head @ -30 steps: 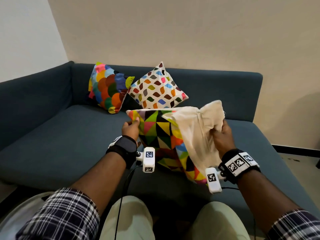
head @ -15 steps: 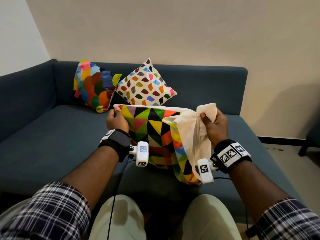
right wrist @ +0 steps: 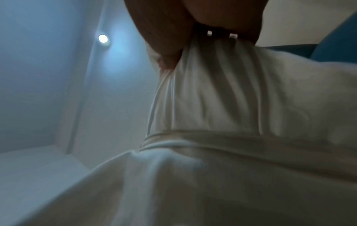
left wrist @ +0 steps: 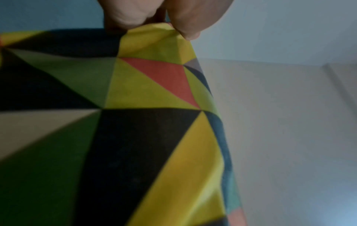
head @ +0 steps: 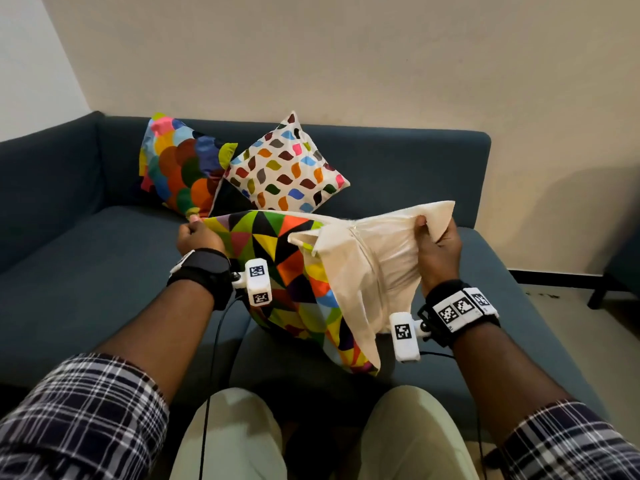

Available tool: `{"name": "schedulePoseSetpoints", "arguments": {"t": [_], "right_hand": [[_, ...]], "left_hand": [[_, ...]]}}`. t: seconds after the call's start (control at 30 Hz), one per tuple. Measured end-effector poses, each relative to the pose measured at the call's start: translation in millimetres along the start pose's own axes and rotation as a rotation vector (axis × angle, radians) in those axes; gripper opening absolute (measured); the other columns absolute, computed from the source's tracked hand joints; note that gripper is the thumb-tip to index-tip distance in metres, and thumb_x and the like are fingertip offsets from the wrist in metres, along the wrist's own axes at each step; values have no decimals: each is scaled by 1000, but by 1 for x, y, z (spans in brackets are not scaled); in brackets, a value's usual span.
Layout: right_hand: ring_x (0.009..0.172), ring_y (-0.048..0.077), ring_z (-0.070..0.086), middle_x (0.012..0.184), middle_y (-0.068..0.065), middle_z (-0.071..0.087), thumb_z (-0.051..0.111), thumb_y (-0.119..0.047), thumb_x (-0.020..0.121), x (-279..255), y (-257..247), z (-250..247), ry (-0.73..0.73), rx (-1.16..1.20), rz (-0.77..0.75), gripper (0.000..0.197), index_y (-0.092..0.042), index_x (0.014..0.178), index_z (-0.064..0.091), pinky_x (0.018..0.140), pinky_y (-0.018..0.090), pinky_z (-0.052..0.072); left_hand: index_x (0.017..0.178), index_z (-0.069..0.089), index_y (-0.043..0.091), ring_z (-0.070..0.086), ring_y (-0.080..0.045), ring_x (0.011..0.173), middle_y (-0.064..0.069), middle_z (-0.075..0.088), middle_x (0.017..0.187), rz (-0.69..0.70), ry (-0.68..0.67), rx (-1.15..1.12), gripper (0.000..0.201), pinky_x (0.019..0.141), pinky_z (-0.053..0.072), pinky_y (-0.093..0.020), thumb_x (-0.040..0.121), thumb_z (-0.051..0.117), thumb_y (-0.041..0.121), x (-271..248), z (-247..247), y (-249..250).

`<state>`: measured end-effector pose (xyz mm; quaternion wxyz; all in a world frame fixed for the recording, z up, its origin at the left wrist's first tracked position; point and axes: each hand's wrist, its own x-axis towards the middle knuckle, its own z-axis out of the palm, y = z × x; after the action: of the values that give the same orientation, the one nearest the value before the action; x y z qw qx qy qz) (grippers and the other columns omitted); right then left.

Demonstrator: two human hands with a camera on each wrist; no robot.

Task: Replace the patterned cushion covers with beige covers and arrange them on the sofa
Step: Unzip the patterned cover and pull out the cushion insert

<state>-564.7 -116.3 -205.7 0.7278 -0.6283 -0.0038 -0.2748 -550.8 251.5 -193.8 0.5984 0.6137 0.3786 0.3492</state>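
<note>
Plain beige walls meet behind a dark blue sofa point(head: 86, 289), where we observe the work in progress. We note a cushion in a triangle-patterned cover point(head: 277, 258) held up above the seat, at the centre of the head view. Our left hand point(head: 199, 235) pinches the cover's upper corner at about 9 o'clock of the cushion; the left wrist view confirms it — thumb and fingers point(left wrist: 191, 19) closed on a yellow fold of the fabric.

Our right hand point(head: 438, 245) grips a bunched beige cover point(head: 360, 271) at about 3 o'clock of the cushion. That cover drapes over the cushion's right side and hangs down toward the seat, with a seam or zip line running down its middle. The right wrist view shows the pale cloth gathered in tight pleats under the curled fingers point(right wrist: 168, 45). Whether the beige cover encloses any part of the cushion or only lies against it, we cannot tell.

Two further cushions lean on the backrest at about 11 o'clock of the held one: a scallop-patterned cushion point(head: 176, 168) and, touching it on the right, a leaf-patterned cushion point(head: 287, 168) standing on one corner. Both wrists carry strapped camera units with square markers — checked sleeves point(head: 79, 420) show at the lower edge.
</note>
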Motion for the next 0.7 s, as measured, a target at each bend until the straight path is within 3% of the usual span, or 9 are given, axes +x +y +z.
{"name": "schedulePoseSetpoints", "arguments": {"t": [0.1,0.17,0.27,0.33,0.4,0.47,0.5,0.57,0.7], "right_hand": [[112,15,66,123,-1,67,85,-58,69,-8,29,-19,-199,-70,189,76,-26,129,50,96,41,56],[117,17,66,127,0,68,91,-54,60,-18,50,-34,-351,-114,299,92,-21,135,50,95,40,57],[108,19,69,116,0,73,91,-35,66,-33,60,-42,-414,-154,361,66,-17,123,63,86,36,59],[102,16,70,110,2,74,82,-19,83,-35,59,-34,-348,-163,291,39,-11,117,67,95,44,56],[101,17,69,110,6,73,75,-12,88,-34,55,-19,-343,-166,216,29,-6,116,68,95,45,55],[98,21,70,105,7,75,76,-11,88,-36,51,-1,-357,-165,151,21,-11,109,72,88,44,56],[95,22,71,101,6,76,77,-12,87,-37,49,8,-369,-166,115,18,-16,104,74,84,43,57],[94,20,73,99,3,77,76,-13,88,-39,45,23,-389,-154,81,16,-18,103,74,82,40,59],[98,17,72,102,1,77,70,-13,93,-41,40,27,-343,-190,23,18,-10,111,71,83,37,59]], "left_hand": [[76,54,12,59,-38,100,-24,64,110,57,-45,35,38,71,35,-33,105,44,35,-5,0,-7],[76,48,16,57,-38,96,-24,62,107,66,-48,84,33,72,37,-32,105,46,32,-8,-1,-11],[107,58,12,55,-36,113,-20,59,123,182,7,159,14,91,39,-38,99,54,22,-20,0,-4],[122,57,15,52,-33,121,-14,55,131,539,-29,232,29,100,41,-42,95,56,26,-38,6,6],[121,60,18,56,-28,118,-8,60,126,1024,-316,257,36,102,42,-52,96,47,41,-73,13,16],[132,55,26,48,-25,132,-3,55,138,1262,-670,483,60,114,28,-59,93,34,67,-120,16,18],[142,46,31,36,-25,143,-3,45,150,1318,-734,661,76,118,16,-62,86,29,79,-143,17,16],[155,22,30,12,-30,153,-11,21,163,1392,-645,878,104,119,3,-64,73,30,93,-177,21,3],[160,-3,27,-4,-33,154,-15,-3,167,1292,-566,929,140,119,2,-66,50,43,101,-164,27,-19]]}}
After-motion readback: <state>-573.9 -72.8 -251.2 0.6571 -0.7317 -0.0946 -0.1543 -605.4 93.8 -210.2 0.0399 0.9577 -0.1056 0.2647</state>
